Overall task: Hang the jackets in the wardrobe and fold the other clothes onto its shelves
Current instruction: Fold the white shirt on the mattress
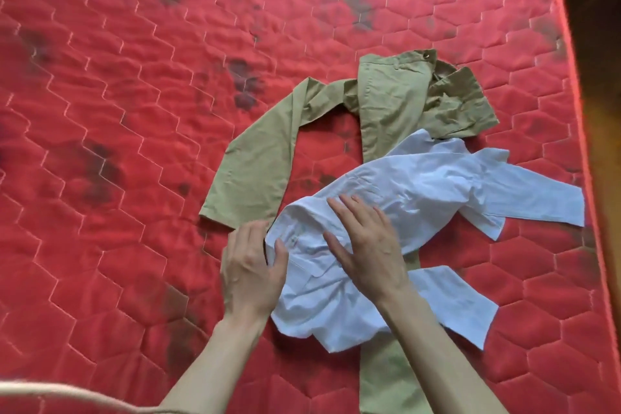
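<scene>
Crumpled white shirt [396, 228] lies on a red quilted mattress [134, 111], spread across the lower right part of the bed, and both hands are on it. The right hand [366, 242] lies flat on the middle of the shirt with its fingers straight and slightly spread, pressing the cloth down. The left hand [252, 265] is at the shirt's left edge; its thumb lies on top of the cloth and its fingers curl round the edge, so it grips the shirt there. Both forearms are bare and reach in from the bottom of the view.

One sleeve of the shirt stretches out to the right, near the mattress edge, and another flap of white cloth lies lower right. The shirt is wrinkled and not folded flat.

Under and beyond the shirt lie olive-green trousers [389, 97]. Their waistband, with a button, is at the top, well beyond the hands; one leg bends away to the left and ends just beside the left hand, while the other runs under the shirt and comes out at the bottom of the view between the forearms.

The mattress has a stitched hexagon pattern and several dark stains. A pale cord [50, 391] crosses the bottom left corner.
</scene>
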